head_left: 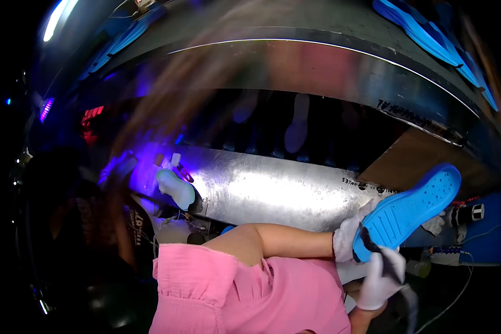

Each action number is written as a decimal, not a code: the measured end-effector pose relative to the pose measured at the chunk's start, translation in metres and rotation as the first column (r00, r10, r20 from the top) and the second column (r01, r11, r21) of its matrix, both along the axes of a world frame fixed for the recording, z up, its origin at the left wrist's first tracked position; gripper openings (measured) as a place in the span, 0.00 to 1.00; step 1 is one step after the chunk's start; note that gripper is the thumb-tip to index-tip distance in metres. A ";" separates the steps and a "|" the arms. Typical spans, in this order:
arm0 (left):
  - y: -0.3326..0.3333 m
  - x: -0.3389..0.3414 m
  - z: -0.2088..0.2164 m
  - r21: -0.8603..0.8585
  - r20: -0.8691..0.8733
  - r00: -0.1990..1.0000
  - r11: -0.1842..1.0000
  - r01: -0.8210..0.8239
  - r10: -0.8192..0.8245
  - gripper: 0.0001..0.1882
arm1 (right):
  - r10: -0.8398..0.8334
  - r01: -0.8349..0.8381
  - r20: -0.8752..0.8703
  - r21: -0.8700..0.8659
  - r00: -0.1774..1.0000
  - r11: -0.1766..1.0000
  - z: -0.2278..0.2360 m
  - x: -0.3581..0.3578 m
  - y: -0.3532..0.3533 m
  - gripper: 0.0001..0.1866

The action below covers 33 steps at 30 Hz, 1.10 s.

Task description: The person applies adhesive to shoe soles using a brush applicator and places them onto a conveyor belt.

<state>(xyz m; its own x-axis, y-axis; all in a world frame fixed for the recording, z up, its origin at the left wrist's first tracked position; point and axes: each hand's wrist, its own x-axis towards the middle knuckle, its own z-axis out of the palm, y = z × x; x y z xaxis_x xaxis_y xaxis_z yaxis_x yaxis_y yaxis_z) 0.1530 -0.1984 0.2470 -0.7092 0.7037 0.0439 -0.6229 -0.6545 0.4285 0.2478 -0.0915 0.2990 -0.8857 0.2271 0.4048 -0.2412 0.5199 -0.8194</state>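
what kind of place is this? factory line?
Likely a shoe-factory line. The gloved left hand and right hand hold a blue shoe sole before a long metal machine housing; pale soles sit in its dark opening, and more blue soles lie on top.

Blue dotted sole (white gloves), pink sleeve

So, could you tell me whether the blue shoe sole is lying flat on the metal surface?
No, the blue shoe sole is held up in gloved hands, the right hand gripping its heel end.
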 end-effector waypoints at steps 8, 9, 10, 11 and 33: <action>0.009 -0.021 0.008 0.390 0.256 0.931 0.909 0.147 -0.260 0.49 | -0.002 0.004 -0.047 0.047 0.999 0.999 -0.005 0.005 -0.008 0.09; 0.008 -0.020 0.013 0.382 0.387 0.883 0.918 0.107 -0.265 0.49 | -0.132 0.136 0.050 -0.109 0.990 0.985 -0.005 0.003 0.001 0.09; 0.014 -0.027 -0.013 0.484 0.102 0.932 0.836 0.259 -0.348 0.49 | -0.228 0.235 0.060 -0.169 0.972 0.957 -0.006 0.002 0.006 0.09; 0.015 -0.027 -0.002 0.555 0.193 0.910 0.806 0.207 -0.366 0.49 | -0.323 0.329 0.063 -0.229 0.944 0.916 -0.010 -0.004 0.011 0.10; 0.012 -0.079 0.017 0.270 0.038 0.814 0.790 0.550 -0.580 0.45 | 0.208 -0.202 -0.052 0.100 0.977 0.974 0.004 -0.004 0.013 0.12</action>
